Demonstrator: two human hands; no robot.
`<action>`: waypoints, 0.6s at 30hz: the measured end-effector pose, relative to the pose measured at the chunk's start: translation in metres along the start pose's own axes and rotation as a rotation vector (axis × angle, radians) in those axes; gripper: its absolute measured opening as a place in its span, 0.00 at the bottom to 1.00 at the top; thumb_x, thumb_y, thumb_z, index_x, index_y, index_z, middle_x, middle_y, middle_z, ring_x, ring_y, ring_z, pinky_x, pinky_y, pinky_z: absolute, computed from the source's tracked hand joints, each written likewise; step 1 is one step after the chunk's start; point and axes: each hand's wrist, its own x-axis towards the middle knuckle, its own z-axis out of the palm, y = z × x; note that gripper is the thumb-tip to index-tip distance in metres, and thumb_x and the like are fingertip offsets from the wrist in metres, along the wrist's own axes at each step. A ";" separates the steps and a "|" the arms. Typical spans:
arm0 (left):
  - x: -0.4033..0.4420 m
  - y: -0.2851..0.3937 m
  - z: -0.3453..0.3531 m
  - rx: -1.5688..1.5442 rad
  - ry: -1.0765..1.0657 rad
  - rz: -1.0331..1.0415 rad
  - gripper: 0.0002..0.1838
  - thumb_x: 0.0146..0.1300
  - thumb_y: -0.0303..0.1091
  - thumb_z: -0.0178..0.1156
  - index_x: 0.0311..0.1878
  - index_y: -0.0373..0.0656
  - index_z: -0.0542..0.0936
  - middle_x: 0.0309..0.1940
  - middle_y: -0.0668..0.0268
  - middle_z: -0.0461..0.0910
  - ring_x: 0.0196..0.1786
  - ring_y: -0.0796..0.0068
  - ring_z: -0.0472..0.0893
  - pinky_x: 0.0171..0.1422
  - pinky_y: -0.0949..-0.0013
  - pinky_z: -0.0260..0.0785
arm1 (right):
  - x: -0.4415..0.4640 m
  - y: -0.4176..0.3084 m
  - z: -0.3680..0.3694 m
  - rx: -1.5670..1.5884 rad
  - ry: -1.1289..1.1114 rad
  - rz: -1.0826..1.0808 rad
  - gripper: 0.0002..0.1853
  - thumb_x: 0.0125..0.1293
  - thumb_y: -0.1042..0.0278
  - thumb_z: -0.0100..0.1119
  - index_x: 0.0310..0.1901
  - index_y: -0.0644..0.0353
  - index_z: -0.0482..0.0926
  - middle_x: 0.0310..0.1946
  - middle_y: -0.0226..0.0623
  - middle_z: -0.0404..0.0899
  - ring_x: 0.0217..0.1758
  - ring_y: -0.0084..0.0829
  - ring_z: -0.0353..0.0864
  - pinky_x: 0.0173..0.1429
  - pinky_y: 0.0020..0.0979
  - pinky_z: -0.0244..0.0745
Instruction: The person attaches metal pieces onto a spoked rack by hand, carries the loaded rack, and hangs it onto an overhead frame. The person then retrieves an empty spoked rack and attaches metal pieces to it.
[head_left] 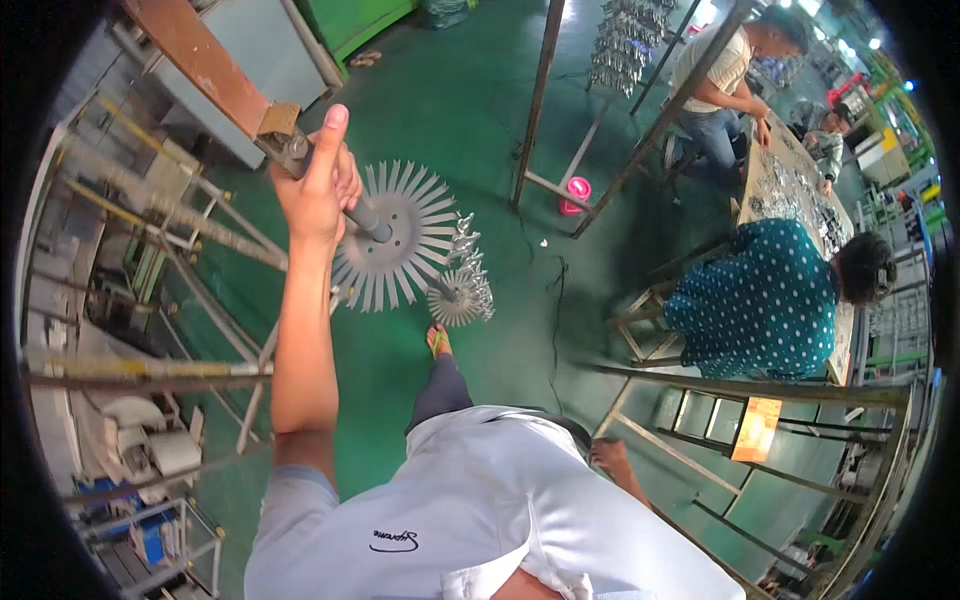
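Note:
My left hand (pixel 318 190) is raised, thumb pointing up, with its fingers wrapped round a grey metal pole (pixel 366 218). The pole runs down through a large disc with radiating slats (pixel 405 215). Below it, a smaller slatted disc (pixel 455 300) shows near my foot, and shiny metal pieces (pixel 467 250) hang in a column beside it. Just above the hand is the brown bracketed end (pixel 278 125) of a reddish beam. Low by my right side, my right hand (pixel 609 455) is partly hidden; its finger position is unclear.
A metal frame (pixel 640 125) holds hanging metal parts (pixel 625 45), with a pink bucket (pixel 575 195) at its foot. People work at a table (pixel 745 205) on the right. Frame bars (pixel 150 380) stand close on the left. A dark cable (pixel 556 330) crosses the green floor.

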 end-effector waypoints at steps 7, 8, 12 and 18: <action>0.202 -0.058 0.012 -0.025 0.068 0.088 0.27 0.72 0.46 0.55 0.16 0.52 0.59 0.07 0.73 0.59 0.08 0.83 0.58 0.13 0.74 0.55 | 0.043 -0.133 0.120 0.122 0.092 0.010 0.10 0.65 0.71 0.58 0.44 0.66 0.81 0.26 0.38 0.81 0.23 0.30 0.80 0.24 0.29 0.72; 0.235 -0.071 -0.001 -0.051 -0.019 0.035 0.27 0.72 0.46 0.55 0.16 0.52 0.59 0.07 0.73 0.59 0.08 0.83 0.58 0.13 0.74 0.55 | 0.023 -0.168 0.149 0.079 0.122 0.016 0.10 0.65 0.71 0.58 0.45 0.67 0.81 0.26 0.39 0.81 0.22 0.30 0.80 0.24 0.28 0.72; 0.340 -0.116 -0.004 -0.129 -0.186 -0.047 0.27 0.73 0.45 0.52 0.16 0.53 0.57 0.07 0.74 0.57 0.08 0.84 0.55 0.12 0.77 0.48 | 0.026 -0.222 0.228 -0.152 0.259 -0.120 0.10 0.58 0.66 0.61 0.34 0.64 0.83 0.26 0.45 0.82 0.26 0.36 0.82 0.29 0.34 0.74; 0.490 -0.180 0.030 -0.107 -0.260 -0.017 0.26 0.71 0.38 0.54 0.16 0.52 0.58 0.06 0.75 0.56 0.08 0.85 0.53 0.11 0.77 0.44 | 0.167 -0.213 0.296 -0.553 0.335 -0.471 0.15 0.49 0.61 0.63 0.40 0.49 0.86 0.35 0.45 0.85 0.39 0.45 0.85 0.44 0.41 0.80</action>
